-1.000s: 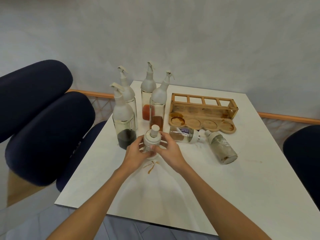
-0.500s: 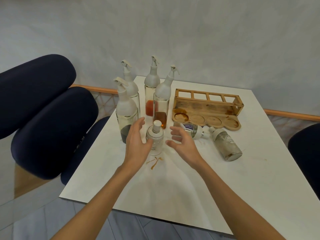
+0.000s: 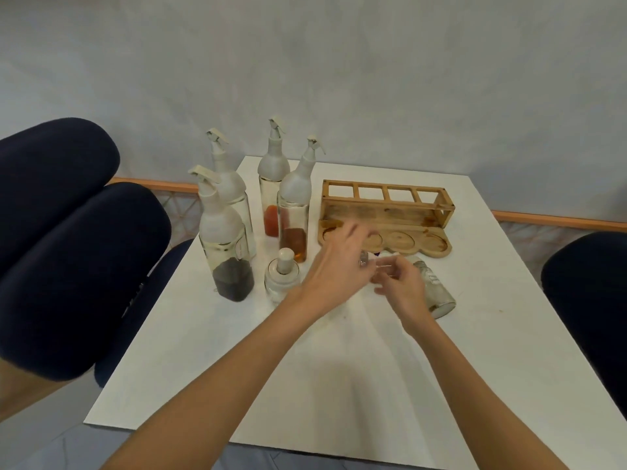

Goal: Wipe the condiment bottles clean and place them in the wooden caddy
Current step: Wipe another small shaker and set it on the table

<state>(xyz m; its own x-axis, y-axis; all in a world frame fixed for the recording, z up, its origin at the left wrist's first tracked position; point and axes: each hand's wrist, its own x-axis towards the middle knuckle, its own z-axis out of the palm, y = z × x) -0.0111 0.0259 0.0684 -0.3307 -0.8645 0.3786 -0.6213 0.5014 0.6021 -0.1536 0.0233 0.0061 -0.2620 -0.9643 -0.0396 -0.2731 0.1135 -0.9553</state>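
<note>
Head view: both hands have left the small stoppered jar [image 3: 283, 276] they flanked half a second ago. It now stands upright and untouched on the white table [image 3: 339, 385], just in front of the four tall pump bottles.

The hands have shifted to the person's right, over the small bottle [image 3: 363, 261] that lies on its side in front of the wooden caddy [image 3: 383, 212]. Only a sliver of its glass and a bit of white cap show between them. The left hand [image 3: 339, 262] is motion-blurred, its fingers spread and reaching across the bottle toward the caddy's round base recesses. The right hand [image 3: 400, 283] has its fingers curled in near the cap end, but whether it actually pinches the bottle cannot be told.

The larger jar [image 3: 436, 290] lies on its side where it did before, just right of the right hand. The pump bottles have not moved: the dark-filled bottle [image 3: 225, 245] nearest, a clear bottle [image 3: 230, 195] behind it, then the red-filled bottle [image 3: 273, 195] and the amber-filled bottle [image 3: 295, 212] beside the caddy's left end. The caddy holds no bottles. Dark blue chairs [image 3: 68, 249] sit on either side of the table.
</note>
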